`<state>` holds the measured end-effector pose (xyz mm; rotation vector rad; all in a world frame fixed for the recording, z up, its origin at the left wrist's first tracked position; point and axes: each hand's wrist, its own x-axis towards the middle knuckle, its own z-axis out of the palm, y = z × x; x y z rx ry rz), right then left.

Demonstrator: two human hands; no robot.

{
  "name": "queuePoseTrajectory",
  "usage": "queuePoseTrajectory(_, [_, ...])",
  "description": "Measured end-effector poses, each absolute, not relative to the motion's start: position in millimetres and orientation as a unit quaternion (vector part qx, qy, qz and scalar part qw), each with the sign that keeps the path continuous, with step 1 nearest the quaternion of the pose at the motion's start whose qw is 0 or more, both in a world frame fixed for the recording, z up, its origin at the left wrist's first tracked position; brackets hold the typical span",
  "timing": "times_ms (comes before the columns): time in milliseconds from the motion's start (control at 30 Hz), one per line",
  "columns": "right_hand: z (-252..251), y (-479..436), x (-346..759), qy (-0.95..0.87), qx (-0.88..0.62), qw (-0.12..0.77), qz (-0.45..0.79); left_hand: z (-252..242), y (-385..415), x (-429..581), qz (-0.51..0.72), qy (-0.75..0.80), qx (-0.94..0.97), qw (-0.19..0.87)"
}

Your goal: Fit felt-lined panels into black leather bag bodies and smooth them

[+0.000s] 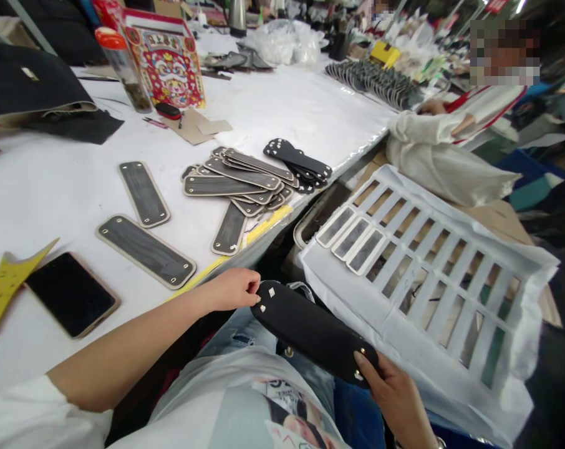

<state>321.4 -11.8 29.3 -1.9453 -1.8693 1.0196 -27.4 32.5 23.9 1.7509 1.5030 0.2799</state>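
Note:
Over my lap I hold a long black strip (313, 327) with rounded ends and small metal fittings near each end. My left hand (238, 288) pinches its far left end. At the near right end, my right hand (390, 386) grips it, thumb on top beside two brass-coloured studs. On the table ahead lies a loose pile of grey strips with pale edges (238, 181). Two more grey strips (146, 249) rest to its left. Several black strips (296, 163) are stacked behind the pile, near the table edge.
A white slotted tray (395, 330) on my right holds three grey pieces (350, 240). A phone (72, 294) and a yellow cut piece (11, 290) lie at left. Behind them stand a lidded bottle (128, 78) and a red box (168, 62). A person (469, 118) sits at far right.

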Motion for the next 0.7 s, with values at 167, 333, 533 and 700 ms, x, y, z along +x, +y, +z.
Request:
queuePoseTrajectory(167, [25, -14, 326, -0.638, -0.672, 0.131, 0.352, 24, 22, -14, 0.139, 0.511, 0.810, 0.253])
queuePoseTrajectory(333, [24, -15, 327, -0.633, -0.675, 0.135, 0.354, 25, 16, -6, 0.095, 0.443, 0.876, 0.164])
queuePoseTrajectory(533, [23, -15, 330, -0.643, -0.671, 0.150, 0.336, 34, 22, 2, 0.056, 0.385, 0.912, 0.133])
queuePoseTrajectory(700, [22, -16, 331, -0.647, -0.671, 0.150, 0.328, 33, 36, 19, 0.003, 0.352, 0.929, 0.116])
